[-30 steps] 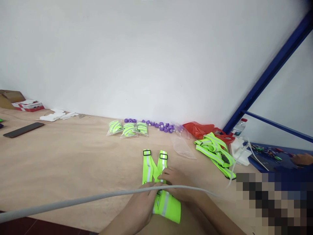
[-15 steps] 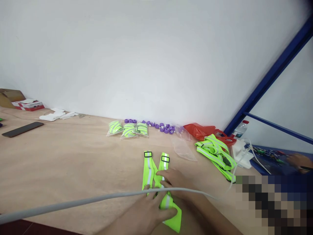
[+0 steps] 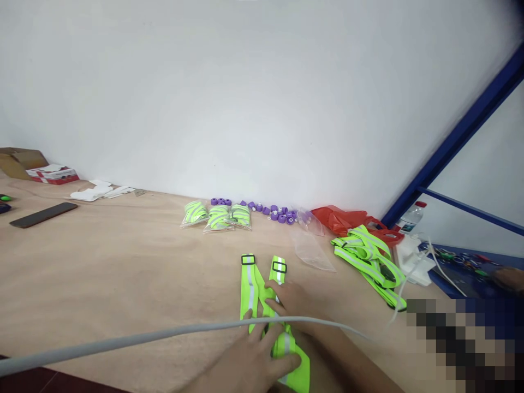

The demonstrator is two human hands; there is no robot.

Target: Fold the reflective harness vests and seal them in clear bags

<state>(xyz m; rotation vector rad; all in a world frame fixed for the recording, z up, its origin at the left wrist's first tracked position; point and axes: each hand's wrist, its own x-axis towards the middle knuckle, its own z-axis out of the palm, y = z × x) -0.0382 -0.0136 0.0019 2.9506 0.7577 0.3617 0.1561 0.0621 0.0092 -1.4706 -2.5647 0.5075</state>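
Observation:
A fluorescent yellow-green reflective harness (image 3: pixel 249 286) with silver stripes and black slide buckles lies on the table in front of me, its two straps pointing away. My left hand (image 3: pixel 262 349) rests over its near part, fingers spread and thumb stretched to the right across the band. My right hand (image 3: pixel 292 300) lies on the right strap from the side, fingers extended and apart. Under both hands the middle of the harness is partly hidden. A pale cable (image 3: pixel 180 329) crosses the view in front of my hands.
Packed bundles in clear bags (image 3: pixel 219 218) and purple wheels (image 3: pixel 280 214) lie by the wall. To the right are a clear bag (image 3: pixel 313 254), a red bag (image 3: pixel 339 220), a loose harness pile (image 3: pixel 366 256), a bottle (image 3: pixel 411 218) and a person's hand (image 3: pixel 508 278). A dark bar (image 3: pixel 43 214) lies left.
The view has turned slightly left, so the scene sits a little further right. Both hands stay on the harness with only slight movement.

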